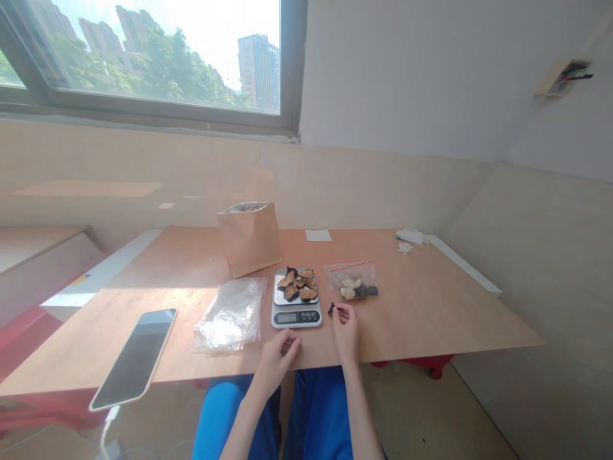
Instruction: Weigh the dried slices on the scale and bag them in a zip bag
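Note:
My right hand pinches a small dark dried piece between thumb and fingertips, just right of the scale. A white kitchen scale stands in front of me, its display too faint to read. Several brown dried slices with dark rims lie on its metal platform. My left hand rests at the table's front edge below the scale, fingers loosely curled, with nothing visible in them. Beyond my right hand lies a clear zip bag holding pale slices and dark pieces.
A brown paper pouch stands with its top open behind the scale. Clear plastic bags lie left of it, then a phone on a white cable. A white paper and crumpled white items lie at the back.

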{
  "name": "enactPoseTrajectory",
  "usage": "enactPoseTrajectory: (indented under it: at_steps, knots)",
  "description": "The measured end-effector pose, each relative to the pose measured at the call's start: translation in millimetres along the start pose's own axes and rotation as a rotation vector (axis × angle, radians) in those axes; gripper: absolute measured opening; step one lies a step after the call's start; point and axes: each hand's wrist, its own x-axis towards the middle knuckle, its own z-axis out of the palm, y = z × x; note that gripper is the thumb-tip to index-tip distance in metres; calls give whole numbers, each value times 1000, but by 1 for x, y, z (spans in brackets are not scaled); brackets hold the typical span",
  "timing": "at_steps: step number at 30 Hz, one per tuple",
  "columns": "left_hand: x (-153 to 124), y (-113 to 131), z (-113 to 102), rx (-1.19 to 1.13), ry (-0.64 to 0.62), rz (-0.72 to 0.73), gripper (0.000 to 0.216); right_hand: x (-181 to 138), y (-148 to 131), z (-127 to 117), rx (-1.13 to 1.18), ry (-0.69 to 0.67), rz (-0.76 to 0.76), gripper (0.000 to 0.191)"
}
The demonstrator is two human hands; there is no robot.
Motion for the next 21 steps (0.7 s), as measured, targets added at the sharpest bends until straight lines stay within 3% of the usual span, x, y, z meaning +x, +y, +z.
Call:
enactPoseTrajectory:
  at_steps: [16,18,21]
  knots:
    - [-4,7,8,21,55,5,30,3,-7,-1,-195,120,-109,21]
    - [-5,11,6,75,170,16,31,3,-8,-2,-198,125,-122,22]
    - [-3,17,-7,211,534,10,31,2,-9,-3,-202,115,-130,24]
